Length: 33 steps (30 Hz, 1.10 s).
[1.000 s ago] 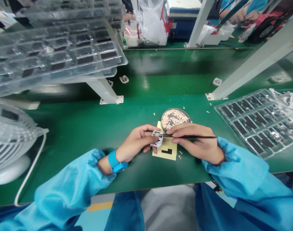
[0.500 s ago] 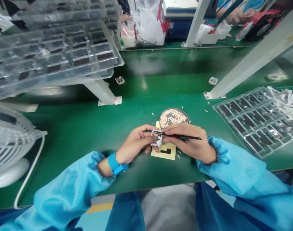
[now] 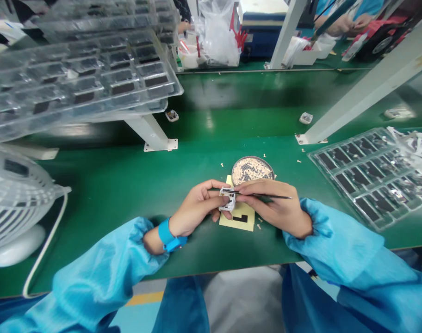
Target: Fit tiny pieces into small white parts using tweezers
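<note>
My left hand point(image 3: 202, 201) is closed around a small white plastic housing point(image 3: 231, 206) with tiny dark and gold parts inside. In my right hand point(image 3: 271, 201) are thin dark tweezers point(image 3: 263, 195), held like a pen, their tip over the upper part of the housing. Whether the tip grips anything is too small to tell. Beneath the housing lies a yellow card point(image 3: 244, 224) with a black L-shaped mark, partly hidden by my hands. Just behind my right hand is a round dish point(image 3: 251, 170) of small pale pieces.
A clear tray with compartments point(image 3: 374, 175) lies at right, white strips point(image 3: 417, 145) on it. Stacked clear trays point(image 3: 93, 88) rest on a raised stand at upper left. A white fan point(image 3: 18, 199) stands at left. White posts point(image 3: 363, 78) rise from the bench. A co-worker's hands point(image 3: 351, 23) show at the back.
The whole view has shifted slightly. My hands keep nearly the same pose, and the tweezers have turned a little in my right fingers, still over the housing.
</note>
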Each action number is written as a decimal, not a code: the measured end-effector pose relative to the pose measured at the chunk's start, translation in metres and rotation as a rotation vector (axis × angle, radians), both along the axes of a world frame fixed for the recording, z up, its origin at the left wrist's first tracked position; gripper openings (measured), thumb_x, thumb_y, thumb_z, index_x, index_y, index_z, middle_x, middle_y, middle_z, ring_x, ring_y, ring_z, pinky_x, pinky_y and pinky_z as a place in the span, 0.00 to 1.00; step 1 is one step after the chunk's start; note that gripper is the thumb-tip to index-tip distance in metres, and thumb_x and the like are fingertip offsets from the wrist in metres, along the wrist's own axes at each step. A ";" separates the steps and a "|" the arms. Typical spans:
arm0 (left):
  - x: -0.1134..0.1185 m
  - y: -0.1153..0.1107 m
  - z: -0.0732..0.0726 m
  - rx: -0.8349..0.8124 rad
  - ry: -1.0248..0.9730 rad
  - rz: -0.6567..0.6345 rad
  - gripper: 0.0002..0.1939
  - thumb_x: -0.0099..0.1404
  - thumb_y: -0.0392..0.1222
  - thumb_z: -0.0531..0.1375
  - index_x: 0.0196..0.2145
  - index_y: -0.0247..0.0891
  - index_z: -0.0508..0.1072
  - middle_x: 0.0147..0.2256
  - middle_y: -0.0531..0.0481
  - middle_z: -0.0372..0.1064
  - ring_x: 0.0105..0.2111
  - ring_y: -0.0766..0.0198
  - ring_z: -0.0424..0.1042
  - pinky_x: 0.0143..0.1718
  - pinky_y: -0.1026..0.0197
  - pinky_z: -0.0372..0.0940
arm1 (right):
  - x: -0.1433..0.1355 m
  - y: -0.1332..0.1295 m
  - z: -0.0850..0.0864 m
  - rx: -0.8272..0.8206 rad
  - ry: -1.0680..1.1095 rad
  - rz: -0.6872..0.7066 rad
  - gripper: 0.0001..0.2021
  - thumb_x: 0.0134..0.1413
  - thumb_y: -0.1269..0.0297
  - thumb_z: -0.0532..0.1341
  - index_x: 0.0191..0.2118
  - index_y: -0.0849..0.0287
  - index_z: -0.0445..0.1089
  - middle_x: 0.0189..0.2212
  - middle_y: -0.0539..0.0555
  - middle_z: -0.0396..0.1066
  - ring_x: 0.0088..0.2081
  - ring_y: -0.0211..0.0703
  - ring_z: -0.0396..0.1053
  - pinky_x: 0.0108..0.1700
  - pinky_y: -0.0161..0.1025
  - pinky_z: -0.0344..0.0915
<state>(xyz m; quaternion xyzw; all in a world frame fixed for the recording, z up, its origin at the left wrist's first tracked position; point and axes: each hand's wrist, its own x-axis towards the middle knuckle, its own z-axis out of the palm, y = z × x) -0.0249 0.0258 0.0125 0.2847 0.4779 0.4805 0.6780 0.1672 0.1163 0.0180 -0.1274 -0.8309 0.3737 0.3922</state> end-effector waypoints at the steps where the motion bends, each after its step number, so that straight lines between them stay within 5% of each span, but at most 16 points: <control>1: 0.000 0.000 0.000 0.001 0.000 -0.003 0.20 0.60 0.43 0.70 0.46 0.32 0.70 0.30 0.46 0.77 0.24 0.63 0.78 0.18 0.72 0.62 | 0.000 0.000 -0.001 -0.038 0.006 -0.009 0.09 0.58 0.75 0.68 0.44 0.58 0.77 0.41 0.54 0.80 0.43 0.43 0.78 0.47 0.42 0.76; 6: -0.001 0.000 -0.001 0.004 0.018 -0.019 0.19 0.61 0.42 0.68 0.46 0.32 0.70 0.31 0.45 0.77 0.25 0.62 0.78 0.18 0.71 0.61 | -0.001 -0.003 -0.004 -0.224 0.027 -0.116 0.05 0.57 0.72 0.69 0.40 0.57 0.78 0.38 0.53 0.80 0.41 0.43 0.78 0.45 0.41 0.76; 9: 0.000 -0.001 -0.002 0.019 0.032 -0.023 0.19 0.61 0.43 0.69 0.46 0.33 0.69 0.32 0.44 0.78 0.25 0.61 0.79 0.18 0.71 0.61 | -0.006 -0.005 -0.003 -0.472 0.052 -0.154 0.04 0.57 0.68 0.70 0.38 0.59 0.77 0.35 0.54 0.79 0.35 0.43 0.79 0.38 0.40 0.77; 13: 0.004 -0.002 -0.006 0.073 0.121 0.025 0.20 0.60 0.45 0.69 0.44 0.35 0.67 0.34 0.44 0.79 0.26 0.59 0.79 0.18 0.69 0.62 | -0.016 -0.001 -0.001 -0.822 0.073 -0.142 0.10 0.55 0.62 0.71 0.36 0.61 0.72 0.26 0.54 0.77 0.25 0.39 0.75 0.24 0.32 0.71; 18: 0.007 -0.005 -0.009 0.094 0.299 0.065 0.21 0.59 0.50 0.69 0.44 0.36 0.68 0.33 0.46 0.78 0.27 0.60 0.79 0.18 0.69 0.61 | -0.018 0.007 0.002 -0.970 0.070 -0.127 0.18 0.53 0.49 0.70 0.34 0.59 0.68 0.26 0.53 0.77 0.23 0.39 0.74 0.20 0.31 0.66; 22: 0.003 -0.005 -0.006 0.100 0.418 0.052 0.24 0.60 0.55 0.67 0.45 0.35 0.70 0.25 0.50 0.75 0.19 0.67 0.69 0.18 0.68 0.59 | -0.002 0.014 0.012 -0.913 0.094 -0.107 0.25 0.62 0.36 0.55 0.31 0.56 0.61 0.28 0.52 0.75 0.27 0.41 0.74 0.30 0.38 0.74; 25: 0.000 -0.005 -0.005 0.100 0.522 0.044 0.25 0.62 0.59 0.65 0.45 0.35 0.74 0.24 0.51 0.74 0.16 0.71 0.60 0.17 0.69 0.54 | 0.028 0.028 0.028 -0.718 -0.129 -0.260 0.27 0.67 0.37 0.43 0.34 0.55 0.61 0.25 0.48 0.70 0.23 0.37 0.67 0.27 0.37 0.70; 29: -0.001 -0.008 -0.005 0.066 0.533 0.031 0.25 0.64 0.61 0.61 0.43 0.35 0.76 0.29 0.48 0.75 0.18 0.71 0.58 0.17 0.68 0.53 | 0.099 0.072 0.062 -0.532 -0.391 -0.521 0.23 0.65 0.43 0.55 0.36 0.60 0.71 0.18 0.44 0.59 0.19 0.31 0.51 0.21 0.32 0.51; 33: -0.004 -0.008 -0.002 0.090 0.386 0.089 0.24 0.64 0.56 0.63 0.49 0.35 0.73 0.35 0.46 0.76 0.24 0.67 0.67 0.25 0.66 0.66 | 0.189 0.130 0.079 -0.280 -0.608 -0.939 0.13 0.54 0.58 0.69 0.27 0.63 0.72 0.21 0.49 0.65 0.27 0.36 0.61 0.32 0.35 0.57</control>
